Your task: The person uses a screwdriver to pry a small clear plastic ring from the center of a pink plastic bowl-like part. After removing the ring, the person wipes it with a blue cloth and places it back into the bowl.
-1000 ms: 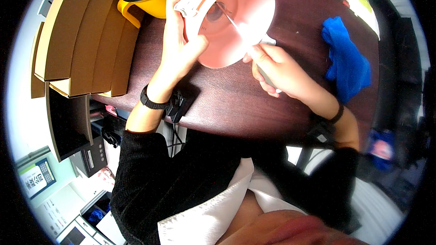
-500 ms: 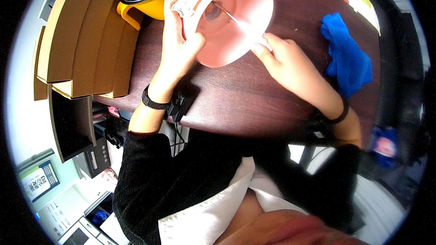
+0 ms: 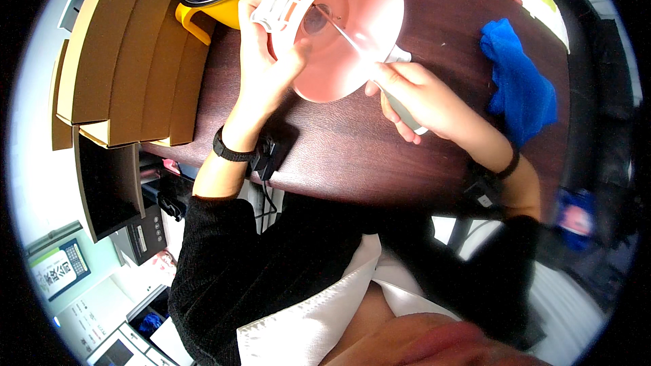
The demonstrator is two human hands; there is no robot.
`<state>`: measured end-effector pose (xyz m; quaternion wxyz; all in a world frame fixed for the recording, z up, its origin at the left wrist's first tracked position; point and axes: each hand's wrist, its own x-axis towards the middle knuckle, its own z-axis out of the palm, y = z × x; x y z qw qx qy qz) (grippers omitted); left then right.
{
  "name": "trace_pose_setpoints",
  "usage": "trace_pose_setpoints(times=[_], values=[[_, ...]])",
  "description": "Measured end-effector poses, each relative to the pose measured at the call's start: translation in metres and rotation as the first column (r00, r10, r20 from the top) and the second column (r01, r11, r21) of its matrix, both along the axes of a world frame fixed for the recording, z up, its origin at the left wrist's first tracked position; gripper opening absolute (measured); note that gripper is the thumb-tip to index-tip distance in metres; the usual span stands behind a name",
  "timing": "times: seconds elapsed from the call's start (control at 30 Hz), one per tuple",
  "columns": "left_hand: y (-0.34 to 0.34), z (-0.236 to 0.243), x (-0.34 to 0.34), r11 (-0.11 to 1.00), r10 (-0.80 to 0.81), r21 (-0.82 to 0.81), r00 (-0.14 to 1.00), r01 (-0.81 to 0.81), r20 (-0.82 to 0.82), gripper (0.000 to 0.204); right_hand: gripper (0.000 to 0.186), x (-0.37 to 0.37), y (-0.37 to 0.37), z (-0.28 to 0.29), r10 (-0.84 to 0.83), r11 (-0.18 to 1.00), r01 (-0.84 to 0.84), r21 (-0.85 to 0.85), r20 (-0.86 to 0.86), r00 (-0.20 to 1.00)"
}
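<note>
- Head view: pink bowl [image 3: 339, 61] at 12 o'clock over tabletop [image 3: 325, 142], mouth tilted toward wearer, likely for tool access.
- Left hand [image 3: 266, 71]: fingers clamp bowl's 9 o'clock side, probably steadying.
- Right hand [image 3: 430, 98]: fingers wrap grey-handled tool [image 3: 407, 115], shaft aimed 10 o'clock inside bowl.
- Versus half-second ago: tool's handle now shows; bowl slightly more toward 9 o'clock.

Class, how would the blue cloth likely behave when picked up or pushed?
The blue cloth would probably droop, as it lies in uneven folds. Its fuzzy-looking surface probably resists slipping; its irregular shape makes rolling unlikely.
</note>
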<state>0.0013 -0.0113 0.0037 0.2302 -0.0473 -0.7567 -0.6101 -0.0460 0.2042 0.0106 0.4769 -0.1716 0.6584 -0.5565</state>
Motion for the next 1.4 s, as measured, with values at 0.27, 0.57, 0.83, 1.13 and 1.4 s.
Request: trace_pose_setpoints(times=[0.27, 0.57, 0.83, 1.13, 1.4], values=[[0.007, 0.003, 0.002, 1.000, -0.018, 0.014, 0.999, 0.018, -0.041, 0.060, 0.038, 0.004, 0.001, 0.015, 0.013, 0.999, -0.014, 0.049, 0.023, 1.000], [0.003, -0.001, 0.003, 0.994, -0.015, -0.110, 0.995, 0.004, -0.096, 0.063, 0.039, 0.007, 0.001, 0.005, 0.027, 0.999, -0.023, 0.038, -0.118, 0.993], [0.002, -0.002, 0.002, 0.987, -0.013, -0.158, 0.994, -0.004, -0.109, 0.062, 0.024, 0.014, 0.001, -0.017, 0.041, 0.975, 0.186, 0.124, -0.919, 0.392], [0.003, -0.003, 0.001, 1.000, -0.004, -0.028, 0.999, 0.003, -0.045, 0.059, 0.039, 0.002, 0.002, 0.005, -0.001, 0.999, 0.001, -0.054, -0.008, 1.000], [0.003, -0.003, 0.000, 1.000, -0.016, 0.002, 0.998, 0.016, -0.068, 0.060, 0.045, -0.002, 0.005, -0.001, 0.075, 0.961, 0.046, -0.274, 0.414, 0.907]])
